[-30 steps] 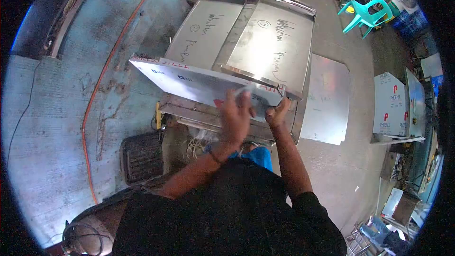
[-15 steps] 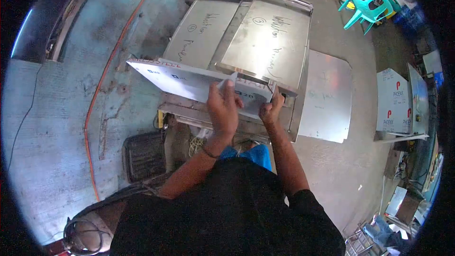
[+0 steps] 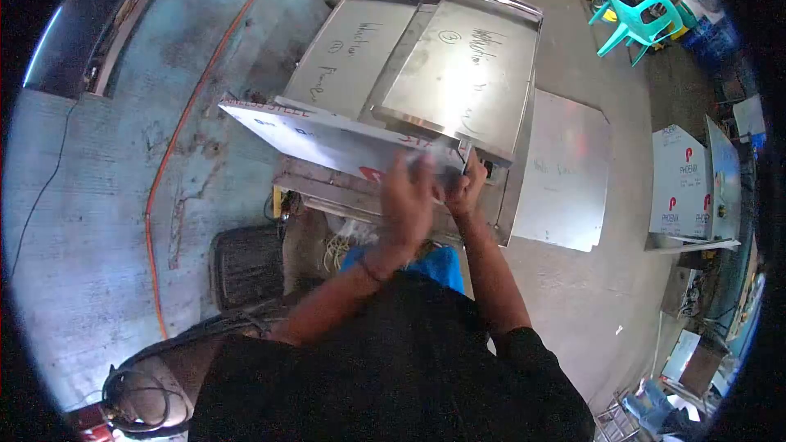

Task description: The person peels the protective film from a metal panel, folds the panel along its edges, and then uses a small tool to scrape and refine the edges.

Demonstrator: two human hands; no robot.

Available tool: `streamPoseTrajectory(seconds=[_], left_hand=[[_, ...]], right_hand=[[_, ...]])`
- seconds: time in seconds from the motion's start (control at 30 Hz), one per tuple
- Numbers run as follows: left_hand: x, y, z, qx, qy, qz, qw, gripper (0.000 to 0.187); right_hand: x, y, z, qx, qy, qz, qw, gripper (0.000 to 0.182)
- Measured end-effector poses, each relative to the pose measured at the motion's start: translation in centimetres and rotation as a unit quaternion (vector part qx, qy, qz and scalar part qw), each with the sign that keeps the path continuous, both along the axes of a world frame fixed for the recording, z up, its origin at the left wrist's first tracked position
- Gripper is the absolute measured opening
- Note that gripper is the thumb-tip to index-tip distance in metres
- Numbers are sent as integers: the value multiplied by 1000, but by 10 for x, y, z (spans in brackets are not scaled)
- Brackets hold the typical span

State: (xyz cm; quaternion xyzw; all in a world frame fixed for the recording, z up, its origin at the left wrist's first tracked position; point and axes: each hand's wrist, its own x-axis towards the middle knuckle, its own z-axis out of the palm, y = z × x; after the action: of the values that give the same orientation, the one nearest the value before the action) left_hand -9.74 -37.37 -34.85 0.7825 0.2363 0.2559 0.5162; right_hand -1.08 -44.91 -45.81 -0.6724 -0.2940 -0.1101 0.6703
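A bent sheet-metal panel (image 3: 307, 139) with printed film on its near face stands tilted up across the front of the work table. My right hand (image 3: 465, 186) is closed at the panel's right end, thumb and fingers around its edge. My left hand (image 3: 409, 200) is in front of the panel's face, just left of my right hand. Motion smears its fingers, and a pale, blurred patch shows near their tips; I cannot make out what it is. Behind the panel lie two shallow metal trays, the left tray (image 3: 356, 49) and the shinier right tray (image 3: 458, 65), both with handwriting.
Flat metal sheets (image 3: 565, 168) lie right of the table. A green plastic chair (image 3: 639, 24) stands at the upper right, and film-covered panels (image 3: 679, 184) stand farther right. An orange hose (image 3: 176, 135) runs along the blue wall at left. A black backrest (image 3: 250, 270) is nearby.
My left hand has moved right and slightly down, closer to my right hand, uncovering a red print on the panel. My right hand and the panel have barely moved.
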Motion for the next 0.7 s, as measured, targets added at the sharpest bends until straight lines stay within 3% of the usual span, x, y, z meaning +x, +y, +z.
streamPoseTrajectory(seconds=[0.1, 0.17, 0.23, 0.27, 0.3, 0.37, 0.43, 0.47, 0.5, 0.53, 0.57, 0.6, 0.63, 0.7], left_hand=[[-2, 15, 14, -80, 2, 63, 995, 32], [-2, -7, 0, -109, -1, 31, 994, 31], [0, -12, -4, 21, -5, -44, 999, 30], [0, -7, -5, -94, -1, -18, 995, 28], [2, 2, 4, -94, -1, -19, 995, 28], [4, 16, 19, -153, -44, 67, 985, 27], [2, -1, 16, -117, -2, 56, 991, 28], [-2, -10, -8, -48, 5, 7, 999, 29], [1, -15, -3, 21, 11, -43, 999, 30], [7, -8, 2, 281, -98, 6, 955, 31], [7, -1, 9, 281, -98, 6, 955, 31], [7, 7, 21, 83, -51, 25, 995, 30], [6, 13, 28, -119, 1, 42, 992, 30], [3, 13, 15, -117, -18, 22, 993, 30]], right_hand=[[1, 5, -16, -20, -39, -74, 996, 87], [1, 2, -5, 3, -29, -39, 999, 87], [0, 2, -3, 26, -17, 0, 1000, 86], [0, 2, -15, -15, 4, -24, 1000, 93], [-1, 1, -21, -56, 26, -50, 997, 100], [0, 2, -8, -24, 5, -40, 999, 95], [1, 1, -6, 5, -19, -22, 1000, 90], [1, 1, -12, 9, -4, -10, 1000, 90], [2, 2, -8, 13, 10, 2, 1000, 91], [1, 3, -4, 13, 7, 5, 1000, 91], [-1, 3, -1, 16, 6, 1, 1000, 90], [-3, 2, 3, 19, 6, -5, 1000, 90], [-3, 0, 2, 18, 7, -8, 1000, 90], [-2, 3, 1, -3, -12, -47, 999, 89]])
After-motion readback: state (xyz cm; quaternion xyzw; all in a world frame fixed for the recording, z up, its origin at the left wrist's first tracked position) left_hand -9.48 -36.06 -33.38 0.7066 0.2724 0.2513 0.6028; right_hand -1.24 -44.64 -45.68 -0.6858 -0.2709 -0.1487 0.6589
